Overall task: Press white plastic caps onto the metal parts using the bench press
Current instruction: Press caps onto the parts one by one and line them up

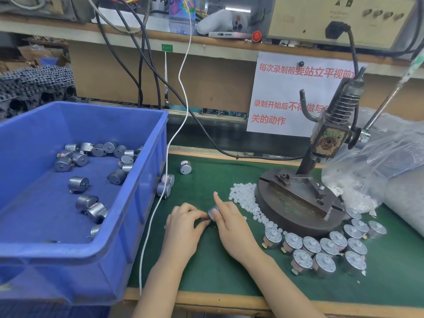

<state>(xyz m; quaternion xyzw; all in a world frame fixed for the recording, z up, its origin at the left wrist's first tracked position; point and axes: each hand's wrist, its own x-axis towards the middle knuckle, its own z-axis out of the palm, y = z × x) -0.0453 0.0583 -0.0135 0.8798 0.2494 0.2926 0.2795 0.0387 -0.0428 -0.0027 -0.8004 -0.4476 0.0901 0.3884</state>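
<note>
A small silver metal part (213, 211) sits between my two hands on the green mat, mostly hidden by fingers. My right hand (231, 222) holds it, index finger pointing up. My left hand (184, 222) pinches at the part's left end; what it pinches is too small to tell. A heap of white plastic caps (246, 198) lies just right of my hands, against the bench press (298, 203) with its round iron base. Capped metal parts (325, 249) stand in rows in front of the press.
A blue bin (146, 143) at the left holds several uncapped metal parts. Three more parts (185, 166) lie on the mat (206, 271) beside it. A white cable (151, 216) runs down the bin's right side. A plastic bag (378, 161) sits at the right behind the press.
</note>
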